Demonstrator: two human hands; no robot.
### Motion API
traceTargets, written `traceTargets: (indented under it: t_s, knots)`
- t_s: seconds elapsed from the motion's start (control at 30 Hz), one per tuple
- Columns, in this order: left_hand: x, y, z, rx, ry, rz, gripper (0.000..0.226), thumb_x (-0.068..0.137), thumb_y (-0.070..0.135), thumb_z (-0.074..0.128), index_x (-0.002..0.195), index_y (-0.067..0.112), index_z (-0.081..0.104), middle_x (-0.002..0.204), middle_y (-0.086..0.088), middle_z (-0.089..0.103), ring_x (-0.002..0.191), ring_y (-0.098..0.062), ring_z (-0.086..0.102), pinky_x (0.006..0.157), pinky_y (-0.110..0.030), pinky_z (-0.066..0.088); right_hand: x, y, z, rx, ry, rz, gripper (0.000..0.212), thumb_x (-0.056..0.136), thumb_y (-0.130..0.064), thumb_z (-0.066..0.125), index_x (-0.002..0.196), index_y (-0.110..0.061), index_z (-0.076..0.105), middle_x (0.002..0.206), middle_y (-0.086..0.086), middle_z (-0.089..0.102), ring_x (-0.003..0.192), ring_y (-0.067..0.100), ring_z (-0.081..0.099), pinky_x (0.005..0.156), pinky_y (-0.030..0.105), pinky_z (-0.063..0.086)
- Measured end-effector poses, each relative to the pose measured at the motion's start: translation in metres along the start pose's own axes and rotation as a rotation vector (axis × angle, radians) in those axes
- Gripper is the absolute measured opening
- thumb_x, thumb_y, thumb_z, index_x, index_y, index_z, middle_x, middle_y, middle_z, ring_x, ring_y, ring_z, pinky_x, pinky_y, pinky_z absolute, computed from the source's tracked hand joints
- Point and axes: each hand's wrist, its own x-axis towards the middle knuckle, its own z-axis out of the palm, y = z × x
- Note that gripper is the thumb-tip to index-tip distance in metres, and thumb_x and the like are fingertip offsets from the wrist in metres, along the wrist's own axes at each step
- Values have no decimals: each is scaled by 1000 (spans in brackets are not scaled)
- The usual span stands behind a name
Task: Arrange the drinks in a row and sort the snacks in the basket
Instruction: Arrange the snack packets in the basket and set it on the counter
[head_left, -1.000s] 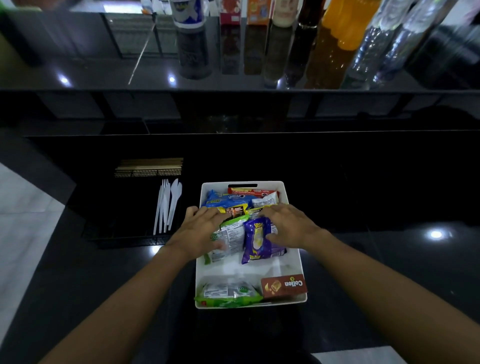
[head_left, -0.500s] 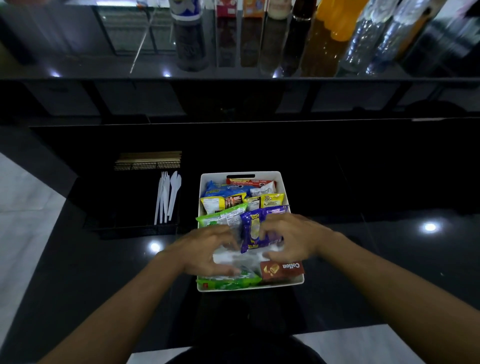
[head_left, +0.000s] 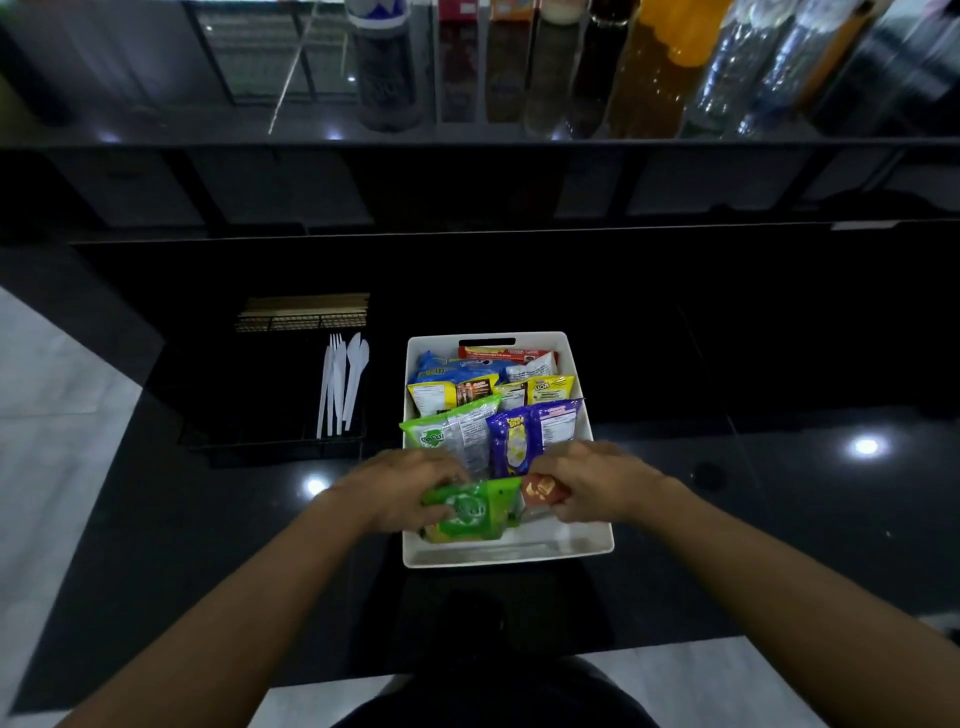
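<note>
A white basket (head_left: 597, 540) sits on the black counter and holds several snack packets standing in rows. At its near end my left hand (head_left: 400, 486) grips a green snack packet (head_left: 467, 512), tilted up off the bottom. My right hand (head_left: 597, 480) grips a small red-brown box (head_left: 540, 491) beside it. Behind my hands stand a green-and-white packet (head_left: 452, 434), a purple packet (head_left: 530, 434), yellow packets (head_left: 545, 389), blue packets (head_left: 447, 366) and a red packet (head_left: 504, 354). The drinks (head_left: 649, 57) stand in a line on the raised shelf at the back.
A black wire tray (head_left: 270, 436) left of the basket holds white plastic cutlery (head_left: 340, 384) and wooden sticks (head_left: 304, 309). The raised shelf edge (head_left: 467, 143) runs across the back. Glossy black counter (head_left: 779, 493) extends right of the basket.
Both hands have drawn back from the middle rows to the basket's near end. They have lifted the green packet and the red-brown box that were lying flat there.
</note>
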Motion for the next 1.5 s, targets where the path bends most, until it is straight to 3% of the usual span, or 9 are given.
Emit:
traceTargets:
  t_s: [0.13, 0.27, 0.63, 0.83, 0.97, 1.07, 1.27, 1.37, 1.5]
  knots:
    - [5, -4, -5, 107, 37, -56, 56, 96, 48, 50, 148, 36, 34, 158, 7, 26, 142, -18, 31, 112, -35, 31, 11, 0, 1, 0, 78, 33, 56, 89, -39, 65, 141, -28, 47, 124, -3, 45, 105, 19, 53, 74, 27, 36]
    - [12, -2, -1, 147, 126, -69, 56, 97, 43, 49, 149, 31, 32, 151, 3, 38, 138, -21, 35, 115, -35, 29, 14, 1, 2, -18, 142, 37, 60, 89, -42, 66, 143, -26, 46, 129, 1, 47, 117, 21, 50, 84, 32, 43]
    - [17, 3, 20, 272, 425, -74, 51, 74, 33, 80, 120, 18, 63, 107, -3, 63, 98, -23, 62, 80, -34, 49, 12, 4, 10, 38, 220, 51, 60, 89, -35, 67, 144, -21, 47, 131, 4, 49, 121, 23, 47, 94, 32, 42]
    - [19, 13, 25, 278, 442, -128, 48, 82, 40, 68, 124, 20, 56, 110, -1, 56, 101, -23, 55, 82, -36, 41, 10, 4, 14, 83, 263, 51, 68, 86, -34, 71, 147, -23, 42, 135, 3, 47, 124, 22, 46, 98, 32, 43]
    - [16, 19, 20, 269, 472, -121, 52, 84, 55, 55, 126, 24, 55, 113, 3, 53, 106, -19, 50, 89, -34, 37, -1, 10, 14, 154, 301, 10, 84, 78, -57, 74, 149, -33, 35, 134, -5, 46, 124, 13, 42, 98, 24, 39]
    - [12, 22, 13, 173, 543, -145, 44, 92, 56, 45, 125, 29, 54, 110, 7, 51, 102, -13, 46, 86, -32, 35, -7, 14, 13, 285, 399, 81, 75, 82, -65, 64, 145, -34, 37, 134, -7, 44, 123, 10, 43, 95, 26, 43]
    - [10, 0, 9, -277, 959, -499, 30, 97, 25, 41, 111, 15, 64, 101, -8, 55, 97, -27, 52, 86, -42, 43, -3, 41, 30, 655, 753, 374, 39, 99, -42, 53, 132, -21, 51, 119, -2, 51, 106, 10, 57, 73, 31, 58]
    - [8, -16, 21, -371, 879, -717, 28, 96, 11, 45, 116, 7, 64, 111, -19, 56, 107, -36, 53, 95, -42, 40, 4, 55, 40, 833, 589, 616, 42, 95, -37, 63, 131, -17, 56, 112, 4, 68, 96, 12, 64, 82, 35, 57]
    - [8, -13, 32, -690, 634, -785, 32, 96, 17, 51, 125, 11, 63, 116, -10, 64, 107, -23, 59, 90, -27, 41, 11, 63, 44, 893, 370, 645, 41, 90, -34, 71, 127, -18, 63, 109, 2, 74, 91, 14, 69, 83, 36, 59]
